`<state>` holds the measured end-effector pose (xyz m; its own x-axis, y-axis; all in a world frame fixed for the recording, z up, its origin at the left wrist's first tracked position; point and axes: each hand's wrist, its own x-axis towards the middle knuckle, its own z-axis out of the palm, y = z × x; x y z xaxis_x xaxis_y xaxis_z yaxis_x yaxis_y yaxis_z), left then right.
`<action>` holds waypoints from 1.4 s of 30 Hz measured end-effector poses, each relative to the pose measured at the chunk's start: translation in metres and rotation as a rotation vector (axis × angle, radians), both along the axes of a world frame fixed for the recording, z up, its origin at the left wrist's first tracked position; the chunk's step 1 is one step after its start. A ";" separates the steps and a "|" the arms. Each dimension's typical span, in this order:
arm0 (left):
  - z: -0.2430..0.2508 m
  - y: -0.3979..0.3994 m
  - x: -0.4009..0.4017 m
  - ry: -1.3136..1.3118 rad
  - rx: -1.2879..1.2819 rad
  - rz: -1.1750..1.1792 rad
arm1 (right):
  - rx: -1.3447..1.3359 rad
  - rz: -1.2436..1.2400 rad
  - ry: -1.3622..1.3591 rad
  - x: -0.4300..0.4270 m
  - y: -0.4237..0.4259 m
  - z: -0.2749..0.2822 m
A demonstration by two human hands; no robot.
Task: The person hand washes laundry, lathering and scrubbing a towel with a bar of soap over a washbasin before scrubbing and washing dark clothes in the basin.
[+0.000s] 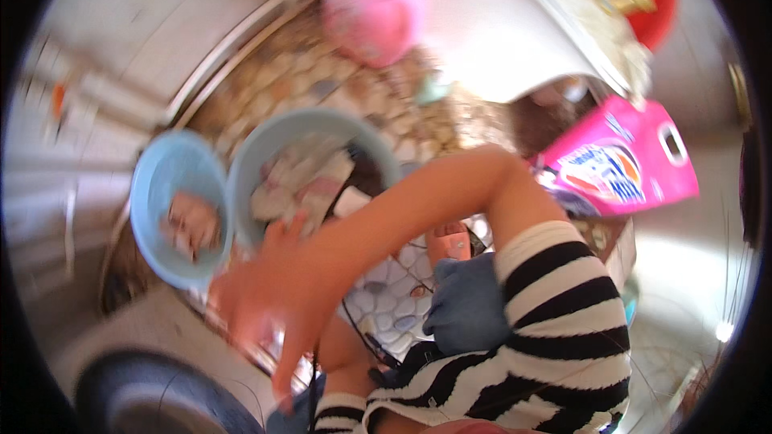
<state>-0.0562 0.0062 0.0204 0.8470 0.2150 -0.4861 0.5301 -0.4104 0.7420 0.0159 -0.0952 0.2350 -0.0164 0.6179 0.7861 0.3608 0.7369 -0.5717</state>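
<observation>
My right hand (274, 292), blurred, reaches across to the left with its fingers apart and nothing plainly held. My left forearm (344, 352) comes up below it; the left hand is hidden or merges with the right in the blur. Beyond the fingers, a grey-blue round tub (307, 117) holds pale, pinkish and dark cloth (301, 178). Touching its left side is a smaller light-blue tub (145, 193) with a crumpled brownish-pink item (193, 223) inside. A thin black cord (313, 383) hangs near my left forearm.
A pink detergent pouch (621, 160) is at the right, beside a white surface. A pink plastic object (377, 9) stands at the top, a red basin (657, 6) at top right. Pebble-patterned floor (392, 301) lies below; a dark round rim (157, 367) curves at bottom left.
</observation>
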 end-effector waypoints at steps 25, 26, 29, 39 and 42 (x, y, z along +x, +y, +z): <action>-0.010 0.035 0.002 0.228 0.109 0.080 | -0.110 -0.230 0.082 -0.017 0.042 0.004; -0.013 0.030 0.005 0.226 0.097 0.075 | -0.132 -0.251 0.083 -0.013 0.033 0.001; -0.010 0.029 0.001 0.222 0.096 0.110 | -0.192 -0.291 0.108 -0.004 0.014 -0.003; 0.018 0.016 -0.019 -0.501 0.389 0.103 | -0.804 -0.329 0.355 0.078 0.009 -0.089; 0.047 -0.001 -0.011 -0.514 -0.490 0.625 | -1.122 -0.511 0.438 0.109 -0.017 -0.132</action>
<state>-0.0669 0.0057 0.0670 0.7830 0.5731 -0.2418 0.1084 0.2571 0.9603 0.1248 -0.1117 0.1031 0.5375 0.7963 -0.2775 0.0844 -0.3782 -0.9219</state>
